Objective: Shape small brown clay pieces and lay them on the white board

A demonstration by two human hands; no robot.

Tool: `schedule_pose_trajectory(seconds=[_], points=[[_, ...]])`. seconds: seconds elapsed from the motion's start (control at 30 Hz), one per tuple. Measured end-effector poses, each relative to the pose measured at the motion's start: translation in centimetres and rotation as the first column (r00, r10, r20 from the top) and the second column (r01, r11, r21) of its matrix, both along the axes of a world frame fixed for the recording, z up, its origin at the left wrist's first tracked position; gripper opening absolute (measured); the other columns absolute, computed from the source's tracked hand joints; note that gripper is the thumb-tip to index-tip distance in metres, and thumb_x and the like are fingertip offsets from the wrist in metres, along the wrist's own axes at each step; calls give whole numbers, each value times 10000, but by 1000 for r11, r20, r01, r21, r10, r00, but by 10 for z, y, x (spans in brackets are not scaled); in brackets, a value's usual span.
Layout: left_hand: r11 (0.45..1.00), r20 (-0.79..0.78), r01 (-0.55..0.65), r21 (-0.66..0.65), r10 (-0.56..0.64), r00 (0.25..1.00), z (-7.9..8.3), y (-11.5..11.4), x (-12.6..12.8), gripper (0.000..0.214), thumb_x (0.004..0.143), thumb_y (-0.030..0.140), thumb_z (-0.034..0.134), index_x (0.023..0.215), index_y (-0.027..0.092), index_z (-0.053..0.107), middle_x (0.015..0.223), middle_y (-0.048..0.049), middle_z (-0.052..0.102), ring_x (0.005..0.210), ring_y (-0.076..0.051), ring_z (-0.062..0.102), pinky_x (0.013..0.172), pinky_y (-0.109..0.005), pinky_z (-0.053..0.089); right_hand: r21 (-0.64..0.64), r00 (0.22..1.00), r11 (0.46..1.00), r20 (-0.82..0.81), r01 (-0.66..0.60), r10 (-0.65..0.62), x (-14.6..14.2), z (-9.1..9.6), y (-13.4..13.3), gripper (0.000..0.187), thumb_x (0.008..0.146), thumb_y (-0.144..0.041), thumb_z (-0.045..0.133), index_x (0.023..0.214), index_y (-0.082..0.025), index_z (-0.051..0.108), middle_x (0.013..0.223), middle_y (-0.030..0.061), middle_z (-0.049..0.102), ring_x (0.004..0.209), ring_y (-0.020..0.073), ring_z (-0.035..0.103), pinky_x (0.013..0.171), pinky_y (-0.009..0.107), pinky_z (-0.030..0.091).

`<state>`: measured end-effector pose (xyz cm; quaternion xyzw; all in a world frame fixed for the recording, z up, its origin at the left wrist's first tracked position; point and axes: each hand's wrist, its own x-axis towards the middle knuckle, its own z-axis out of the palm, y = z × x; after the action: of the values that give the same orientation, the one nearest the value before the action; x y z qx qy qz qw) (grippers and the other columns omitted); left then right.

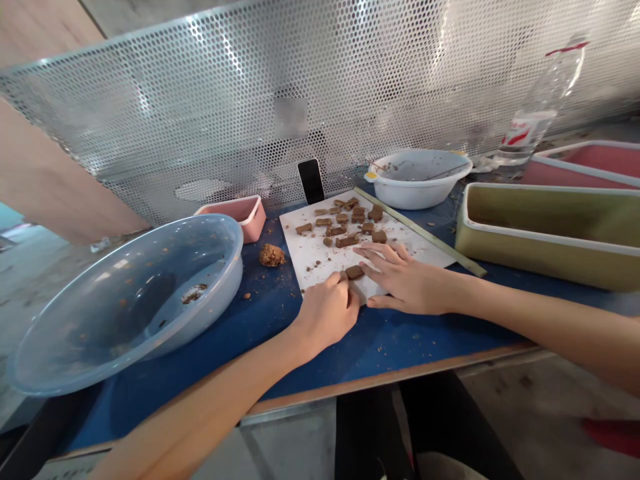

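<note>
On the white board (320, 263) lies a small brown block (354, 272) of a clay-like material, between my two hands. Curled fingers close my left hand (330, 312), whose knuckles meet the block's left end; whatever is under those fingers is hidden. My right hand (407, 280) rests palm down with spread fingers, the fingertips beside the block's right end. Beyond them, several brown moulded pieces (345, 241) and loose crumbs are scattered over the board. A rough brown lump (272, 255) sits on the blue tabletop (345, 353), left of the board.
A large translucent blue basin (240, 267) stands at left, a small pink box (255, 223) behind it. A phone (311, 181) leans against the perforated metal screen (225, 133). A flat strip (420, 230) edges the board; rightward are a white basin (415, 193), green planter (540, 250) and bottle (530, 127).
</note>
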<state>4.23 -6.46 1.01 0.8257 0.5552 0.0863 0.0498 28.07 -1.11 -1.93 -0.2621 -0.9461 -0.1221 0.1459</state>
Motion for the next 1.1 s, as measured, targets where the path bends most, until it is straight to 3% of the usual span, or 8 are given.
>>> schedule_pose_trajectory(seconds=[0.17, 0.33, 0.5, 0.67, 0.77, 0.97, 1.1], points=[[1000, -2, 14, -21, -14, 1000, 0, 1, 3, 253, 1086, 286, 574, 1042, 155, 786, 1114, -128, 790, 923, -292, 805, 822, -413, 623, -102, 999, 995, -44, 10, -15, -6, -1, -4, 845, 1125, -743, 363, 1488, -30, 638, 1711, 377, 436, 1669, 512, 329, 1220, 771, 424], [999, 23, 48, -24, -47, 999, -1, 3, 3, 208, 1014, 264, 633, 934, 163, 795, 1111, -112, 801, 908, -281, 798, 806, -398, 623, -267, 998, 963, -49, 17, -31, -6, -2, -3, 842, 1115, -743, 410, 1592, -67, 565, 1725, 339, 447, 1706, 487, 271, 1276, 752, 383], [997, 26, 65, -43, -64, 998, 1, 3, 5, 203, 972, 283, 677, 823, 176, 765, 1073, -103, 801, 859, -276, 788, 765, -397, 615, -299, 998, 953, -17, 55, -63, -8, -2, -5, 877, 1091, -779, 427, 1582, -70, 582, 1723, 341, 449, 1692, 514, 279, 1256, 774, 385], [999, 69, -36, 10, 35, 997, 3, 0, 3, 261, 1056, 301, 574, 952, 169, 774, 1051, -119, 793, 874, -288, 791, 779, -406, 620, -135, 980, 974, -62, 180, -190, -8, 6, -4, 675, 1140, -659, 422, 1371, -117, 751, 1739, 316, 437, 1645, 535, 333, 1203, 800, 379], [996, 88, -70, 54, 65, 994, 2, 5, -3, 265, 1070, 255, 539, 1019, 157, 780, 1044, -124, 785, 904, -286, 788, 801, -394, 624, -58, 973, 978, -105, 201, -206, -4, 8, 7, 589, 1148, -593, 454, 1333, -138, 778, 1702, 297, 485, 1601, 509, 380, 1195, 759, 388], [999, 99, -6, 48, 1, 995, -5, 26, -20, 284, 1042, 185, 569, 1191, 163, 810, 1134, -126, 771, 1013, -282, 777, 886, -374, 617, -193, 959, 973, -227, 125, -168, -1, -2, 34, 372, 1057, -543, 668, 1261, -279, 832, 1583, 155, 620, 1464, 455, 471, 1165, 696, 394], [999, 93, -2, 47, -2, 996, -7, 31, -24, 241, 1033, 175, 571, 1002, 178, 810, 1018, -98, 742, 913, -250, 752, 823, -343, 592, -303, 951, 949, -257, 91, -173, -7, -3, 41, 303, 1011, -548, 748, 1162, -314, 867, 1526, 124, 646, 1418, 431, 484, 1155, 662, 387]])
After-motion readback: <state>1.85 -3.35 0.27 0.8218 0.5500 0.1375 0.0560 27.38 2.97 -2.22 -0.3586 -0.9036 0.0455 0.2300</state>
